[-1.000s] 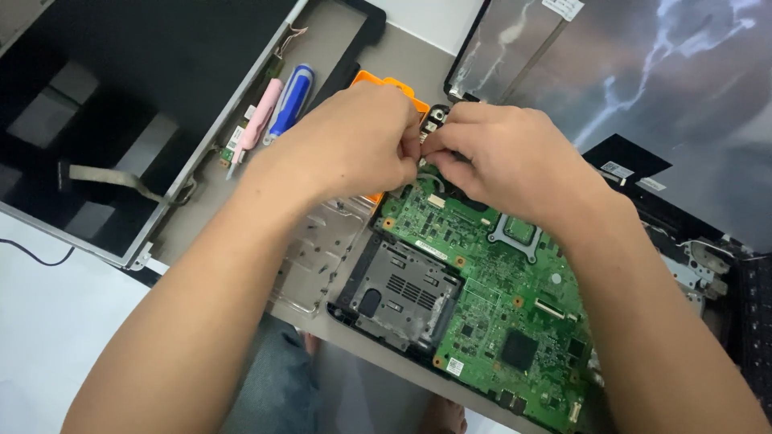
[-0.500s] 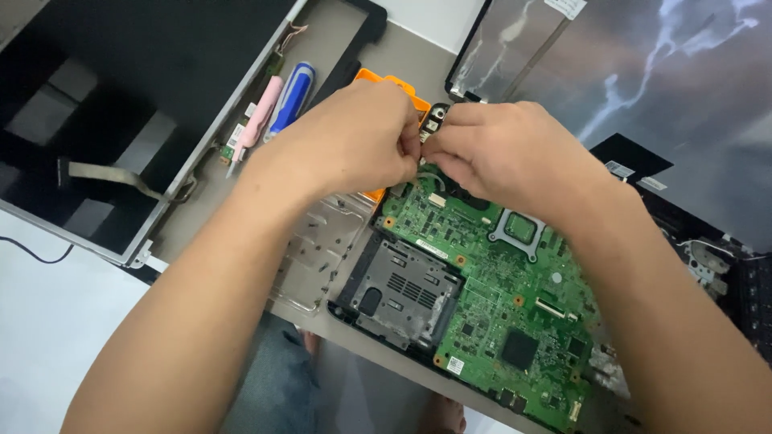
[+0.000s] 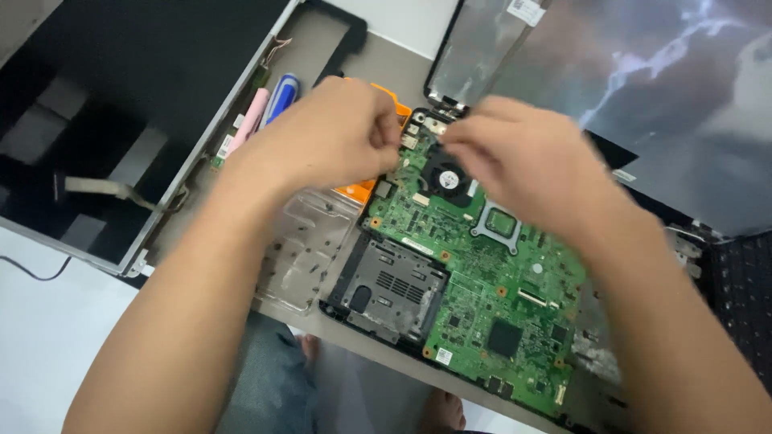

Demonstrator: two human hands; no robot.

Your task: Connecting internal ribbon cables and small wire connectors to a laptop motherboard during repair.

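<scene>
circuit board point(image 3: 474, 297): green, lies flat in the open laptop base at centre, running from the near right edge up to the hands. Judged light, stiff and thin, and fragile: flexing it or pressing on parts risks damage. Best held by bare edges or corners, not by the chips.
card slot point(image 3: 392, 285): black metal cage on the board's near left corner. Judged rigid, fair to steady against, not to lift by.
clear plastic tray point(image 3: 304, 249): left of the board, touching the base edge. Looks light and slippery.
white sticker point(image 3: 447, 356): small rectangle near the board's near edge, print too small to read.
left hand point(image 3: 334, 137): fingers curled narrow, tips pinched at the board's far left corner. What it pinches, cannot tell, blurred.
right hand point(image 3: 527, 165): fingers bent down, tips pinched close over the fan point(image 3: 445, 173). Held item hidden, cannot tell.
fan: black, round, at the board's far end, between both hands. Judged light, blades delicate; grip by the housing.
orange tool point(image 3: 378, 153): partly under the left hand, just left of the board.
pink and blue pens point(image 3: 269, 104): side by side, far left of the left hand.
screen panel point(image 3: 121, 104): dark, far left, metal frame, ribbon cable lying across it.
laptop lid point(image 3: 635, 88): far right, storm-sky picture. White rectangular label point(image 3: 527, 10) on its top left corner, print unreadable.
</scene>
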